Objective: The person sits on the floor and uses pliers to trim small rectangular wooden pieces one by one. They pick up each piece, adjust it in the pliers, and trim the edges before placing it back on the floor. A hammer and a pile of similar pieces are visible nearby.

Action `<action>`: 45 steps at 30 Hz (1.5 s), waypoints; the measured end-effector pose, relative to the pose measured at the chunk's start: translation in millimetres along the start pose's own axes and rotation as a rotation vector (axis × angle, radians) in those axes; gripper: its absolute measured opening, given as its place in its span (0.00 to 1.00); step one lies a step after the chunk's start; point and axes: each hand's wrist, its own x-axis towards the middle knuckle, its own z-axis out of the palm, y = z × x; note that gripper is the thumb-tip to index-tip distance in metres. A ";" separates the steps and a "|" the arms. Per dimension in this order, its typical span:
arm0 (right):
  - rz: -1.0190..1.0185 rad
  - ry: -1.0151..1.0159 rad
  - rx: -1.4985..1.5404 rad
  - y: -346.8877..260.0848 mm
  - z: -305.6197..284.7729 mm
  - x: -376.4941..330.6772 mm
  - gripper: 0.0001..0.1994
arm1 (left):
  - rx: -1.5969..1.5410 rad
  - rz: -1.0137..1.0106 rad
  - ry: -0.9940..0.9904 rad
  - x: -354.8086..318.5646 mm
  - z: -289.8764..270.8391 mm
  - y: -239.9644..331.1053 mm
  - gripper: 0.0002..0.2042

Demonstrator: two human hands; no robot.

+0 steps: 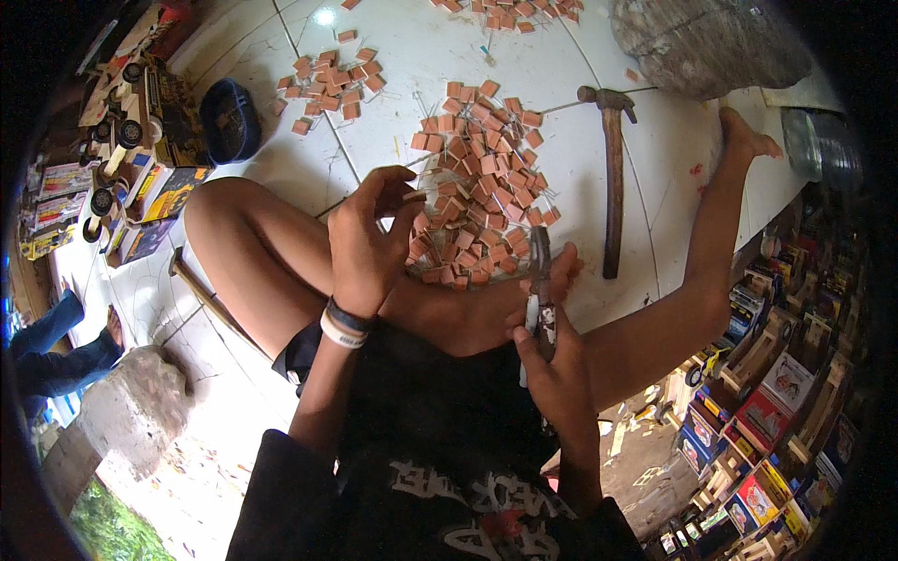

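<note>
Left hand (365, 234): pinches a small flat piece (413, 196) between thumb and fingertips, above the near edge of the main pile.
Right hand (558, 360): closed round the handles of worn pliers (541, 304), jaws pointing away from the body.
Main pile: reddish-brown blocks (482, 178) on white tiles (402, 84).
Hammer (613, 178): lies right of the blocks.

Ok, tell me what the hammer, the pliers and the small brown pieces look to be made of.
Hammer: dull, worn-looking brown handle, probably wood; dark clawed head, likely metal.
Pliers: dark, dull jaws suggest metal; patchy whitish handle covering, perhaps paint or plastic.
Small brown pieces: matte, flat faces, possibly ceramic or wood; I can't tell which.
</note>
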 end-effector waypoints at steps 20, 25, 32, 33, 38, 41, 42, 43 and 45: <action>-0.167 -0.092 -0.029 -23.6 11.0 -4.8 0.22 | -0.153 0.208 -0.143 -18.7 -0.6 60.4 0.11; -0.067 -0.137 0.009 -35.4 9.4 -8.5 0.22 | -0.412 0.061 -0.163 -23.9 7.7 54.7 0.07; -0.052 -0.137 -0.003 -38.2 14.3 -10.8 0.23 | -0.403 0.059 -0.142 -30.9 15.6 46.1 0.08; -0.056 -0.142 -0.008 -37.0 15.0 -10.8 0.23 | -0.381 0.067 -0.135 -31.8 15.4 45.8 0.08; -0.124 -0.145 0.049 -30.2 16.3 -9.6 0.23 | -0.408 0.095 -0.034 -31.9 20.0 45.7 0.07; 0.054 -0.369 0.497 -26.8 16.6 -8.1 0.19 | -0.730 -0.022 -0.009 -32.6 24.1 46.8 0.06; 0.135 -0.459 0.726 -25.6 17.8 -7.7 0.18 | -0.729 -0.027 0.009 -33.7 25.2 47.7 0.06; 0.054 -0.355 0.496 -24.3 22.5 -7.5 0.17 | -0.725 -0.041 0.028 -35.4 25.2 48.7 0.06; -0.123 -0.123 0.064 -21.3 36.2 -7.4 0.16 | -0.563 0.053 0.078 -37.3 24.2 50.0 0.06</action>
